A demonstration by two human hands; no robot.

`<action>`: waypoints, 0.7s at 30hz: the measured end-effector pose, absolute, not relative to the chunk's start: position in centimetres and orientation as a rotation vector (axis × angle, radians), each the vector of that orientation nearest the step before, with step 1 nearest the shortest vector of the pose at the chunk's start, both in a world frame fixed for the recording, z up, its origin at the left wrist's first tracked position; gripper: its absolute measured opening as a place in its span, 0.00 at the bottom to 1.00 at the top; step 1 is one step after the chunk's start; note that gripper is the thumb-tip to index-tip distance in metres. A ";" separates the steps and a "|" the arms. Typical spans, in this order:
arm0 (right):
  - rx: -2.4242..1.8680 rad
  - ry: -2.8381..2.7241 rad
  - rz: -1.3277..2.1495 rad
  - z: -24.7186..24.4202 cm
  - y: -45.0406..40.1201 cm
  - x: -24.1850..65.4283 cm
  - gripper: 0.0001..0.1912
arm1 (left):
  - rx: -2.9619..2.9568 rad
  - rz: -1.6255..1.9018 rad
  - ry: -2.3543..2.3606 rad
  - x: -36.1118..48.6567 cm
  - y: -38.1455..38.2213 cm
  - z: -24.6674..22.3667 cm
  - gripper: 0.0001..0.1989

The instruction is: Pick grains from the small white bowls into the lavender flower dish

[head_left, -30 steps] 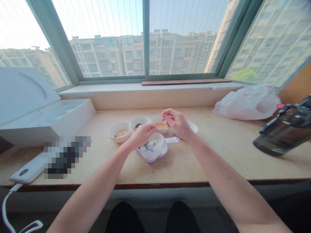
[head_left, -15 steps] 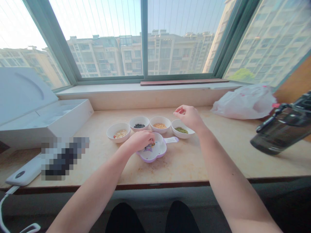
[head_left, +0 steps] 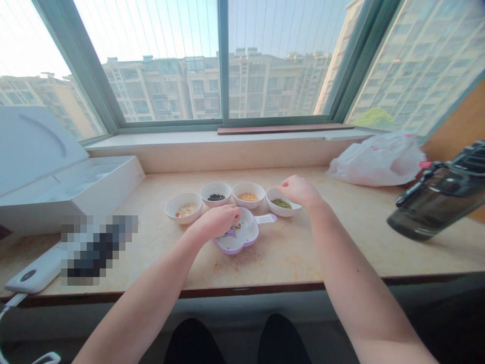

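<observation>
My left hand [head_left: 223,219] is over the left part of a white dish with a purple rim and a short handle [head_left: 248,233]. Its fingers are pinched, and whatever they hold is hidden. A cartoon print and a few small bits show inside the dish. My right hand [head_left: 301,190], fingertips also pressed together, is at the far rim of the white bowl of green beans [head_left: 281,203]. I cannot make out anything in its fingers. Beside that bowl stand a bowl of yellow grains [head_left: 248,196], a bowl of black beans [head_left: 216,197] and a bowl of pale flakes [head_left: 186,210].
At the left stand an open white box [head_left: 113,177] and a white power bank [head_left: 32,273] with a cable, near a blurred-out dark object [head_left: 94,253]. On the right are a plastic bag [head_left: 375,161] and a dark bottle [head_left: 428,207]. The table's front edge [head_left: 242,290] runs before my knees.
My right hand has come down from above the green beans to that bowl's far rim. My left hand stays over the dish, almost unmoved.
</observation>
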State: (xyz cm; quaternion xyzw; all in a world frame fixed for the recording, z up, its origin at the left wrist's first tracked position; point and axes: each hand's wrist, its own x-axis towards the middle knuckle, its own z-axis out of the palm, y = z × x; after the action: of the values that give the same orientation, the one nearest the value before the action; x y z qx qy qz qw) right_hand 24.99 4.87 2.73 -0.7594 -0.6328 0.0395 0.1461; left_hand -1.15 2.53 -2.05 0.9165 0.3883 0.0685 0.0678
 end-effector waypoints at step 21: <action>-1.104 -1.703 0.880 2.3 3.5 20.9 0.19 | 1.336 0.878 0.554 -0.4 1.0 0.4 0.17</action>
State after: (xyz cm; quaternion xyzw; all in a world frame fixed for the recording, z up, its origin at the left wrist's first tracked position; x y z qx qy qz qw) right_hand 20.90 3.49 2.27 -0.4462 -0.6880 0.3558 0.4483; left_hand -0.42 1.05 0.40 0.5911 0.2449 0.3885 0.6630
